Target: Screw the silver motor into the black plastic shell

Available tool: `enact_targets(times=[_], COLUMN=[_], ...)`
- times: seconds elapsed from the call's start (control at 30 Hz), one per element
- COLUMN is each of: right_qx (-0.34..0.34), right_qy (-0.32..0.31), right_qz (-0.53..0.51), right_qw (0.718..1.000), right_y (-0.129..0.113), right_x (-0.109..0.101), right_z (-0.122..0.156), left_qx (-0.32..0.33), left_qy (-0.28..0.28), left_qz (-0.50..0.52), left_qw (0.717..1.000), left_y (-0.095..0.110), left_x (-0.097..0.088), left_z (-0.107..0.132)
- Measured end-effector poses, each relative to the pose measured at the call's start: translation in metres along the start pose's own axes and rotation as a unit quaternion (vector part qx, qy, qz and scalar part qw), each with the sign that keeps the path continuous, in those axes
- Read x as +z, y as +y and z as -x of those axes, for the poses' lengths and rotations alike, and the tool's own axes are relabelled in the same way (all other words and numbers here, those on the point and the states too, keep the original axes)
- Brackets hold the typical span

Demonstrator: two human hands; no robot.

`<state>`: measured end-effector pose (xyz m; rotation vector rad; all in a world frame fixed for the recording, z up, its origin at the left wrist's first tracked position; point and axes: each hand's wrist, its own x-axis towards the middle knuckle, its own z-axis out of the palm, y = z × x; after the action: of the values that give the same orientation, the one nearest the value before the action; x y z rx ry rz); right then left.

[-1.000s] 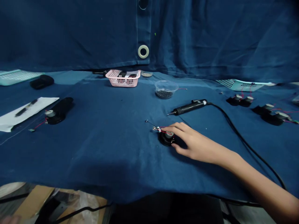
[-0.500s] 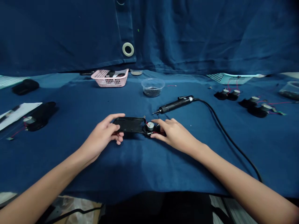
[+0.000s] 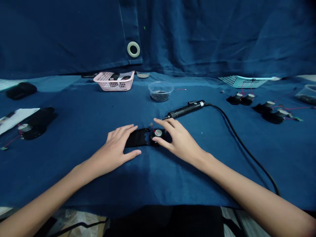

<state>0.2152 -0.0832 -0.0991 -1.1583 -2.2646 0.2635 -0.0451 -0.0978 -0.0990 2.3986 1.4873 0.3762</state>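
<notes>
A flat black plastic casing (image 3: 137, 138) lies on the blue cloth in front of me. At its right end sits a small round silver motor (image 3: 158, 133) with a red wire rising from it. My left hand (image 3: 117, 144) rests over the casing's left end, fingers and thumb apart. Around the motor end, my right hand (image 3: 179, 140) holds its thumb and fingers spread, the thumb close to the motor; whether it touches is unclear. Just beyond the right hand lies a black electric screwdriver (image 3: 186, 110), its tip partly behind the fingers.
A clear bowl of small dark pieces (image 3: 160, 93) and a pink basket (image 3: 116, 85) stand at the back. Black parts with motors (image 3: 269, 110) lie at right near a turquoise basket (image 3: 249, 82). Another motor part (image 3: 34, 130) lies left. The screwdriver's cable (image 3: 237, 138) curves along the right.
The casing, tilted up in my left hand before, now lies flat on the cloth. My left hand has let go and spread its fingers; my right fingers have opened wider.
</notes>
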Motion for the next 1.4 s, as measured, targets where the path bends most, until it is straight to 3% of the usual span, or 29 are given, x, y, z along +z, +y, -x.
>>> enact_targets(times=[0.13,0.33,0.6,0.97,1.4], right_qx=[-0.024,0.008,0.019,-0.025,-0.058], right_qy=[-0.008,0.017,0.024,0.011,-0.011], right_qz=[-0.047,-0.078,-0.098,-0.097,-0.142], right_qw=[0.999,0.997,0.995,0.995,0.988], right_y=[0.002,-0.001,0.000,0.005,0.017], right_x=[0.004,0.002,0.000,0.001,0.002], right_z=[-0.003,-0.003,-0.004,-0.001,0.002], left_qx=[0.047,0.069,0.082,0.098,0.143], left_qy=[-0.038,-0.049,-0.062,-0.055,0.011], left_qz=[-0.020,0.039,0.081,0.094,0.052], left_qw=[0.998,0.996,0.991,0.989,0.988], left_y=[-0.002,0.008,0.008,0.001,-0.002], left_x=[-0.006,-0.020,-0.006,-0.002,-0.008], left_z=[-0.014,-0.028,-0.035,-0.035,-0.036])
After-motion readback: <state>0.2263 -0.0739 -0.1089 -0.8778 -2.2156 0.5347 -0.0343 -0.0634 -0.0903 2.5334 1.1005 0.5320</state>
